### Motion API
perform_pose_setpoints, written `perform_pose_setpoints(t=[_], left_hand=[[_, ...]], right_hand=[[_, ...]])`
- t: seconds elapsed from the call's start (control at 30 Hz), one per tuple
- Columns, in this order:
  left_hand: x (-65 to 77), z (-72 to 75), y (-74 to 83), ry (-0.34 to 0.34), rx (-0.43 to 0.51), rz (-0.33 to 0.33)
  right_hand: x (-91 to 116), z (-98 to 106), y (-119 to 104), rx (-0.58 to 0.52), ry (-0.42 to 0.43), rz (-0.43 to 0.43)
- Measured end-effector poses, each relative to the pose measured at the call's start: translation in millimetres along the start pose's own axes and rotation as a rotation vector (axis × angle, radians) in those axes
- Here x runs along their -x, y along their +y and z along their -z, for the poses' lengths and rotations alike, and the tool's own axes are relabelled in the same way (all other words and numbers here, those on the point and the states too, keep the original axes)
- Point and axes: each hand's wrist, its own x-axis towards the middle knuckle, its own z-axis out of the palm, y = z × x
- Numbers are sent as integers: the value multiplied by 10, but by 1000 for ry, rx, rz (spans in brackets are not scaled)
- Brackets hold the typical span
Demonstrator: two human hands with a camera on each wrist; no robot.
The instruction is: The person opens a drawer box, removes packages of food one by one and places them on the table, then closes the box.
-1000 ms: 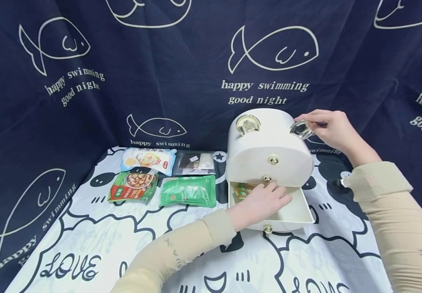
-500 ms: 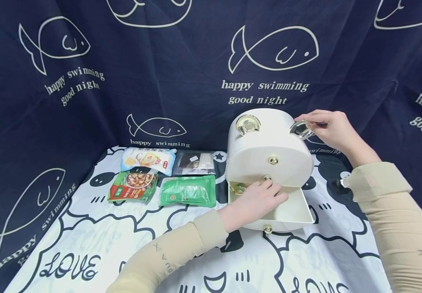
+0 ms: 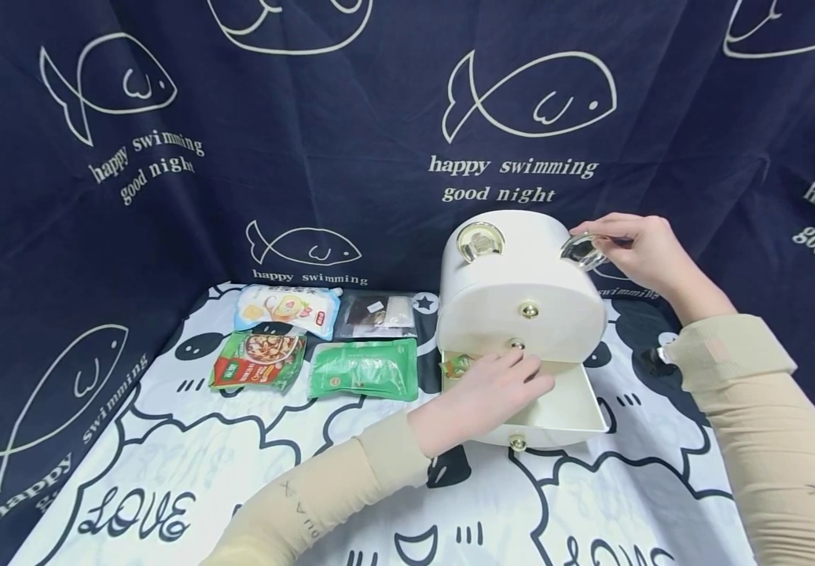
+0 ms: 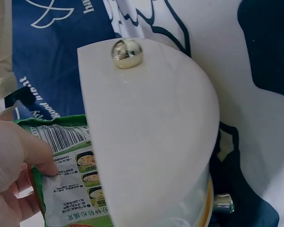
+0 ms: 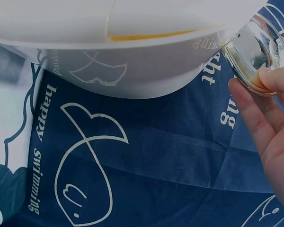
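Note:
A white rounded storage box with gold knobs and two gold ears has its bottom drawer pulled out. Inside that drawer, my left hand pinches a green food packet; the left wrist view shows the thumb across its printed back. Only a corner of the packet shows beside the hand in the head view. My right hand holds the box's right gold ear, thumb on one face and fingers at its edge. The drawer's front panel hides part of the packet in the left wrist view.
Left of the box lie a blue-and-white pouch, a clear bag with dark contents, a red-and-green food packet and a green pouch. A navy fish-print curtain hangs behind the patterned white cloth.
My left hand has shifted a little left and toward me in the drawer, and the packet's visible corner has slid left. The right hand keeps its hold on the ear.

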Motion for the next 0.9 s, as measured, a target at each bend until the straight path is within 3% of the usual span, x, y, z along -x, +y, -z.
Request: perform_pose_setpoints(t=[0.33, 0.5, 0.7, 0.9], left_hand=[[71, 157, 0, 107, 39, 12], [112, 254, -13, 107, 15, 25], [168, 331, -31, 110, 50, 32], [221, 353, -49, 162, 62, 35]], right_hand=[[4, -5, 9, -16, 14, 19], [4, -7, 11, -18, 19, 32], [8, -9, 11, -12, 14, 19], [14, 0, 6, -5, 7, 2]])
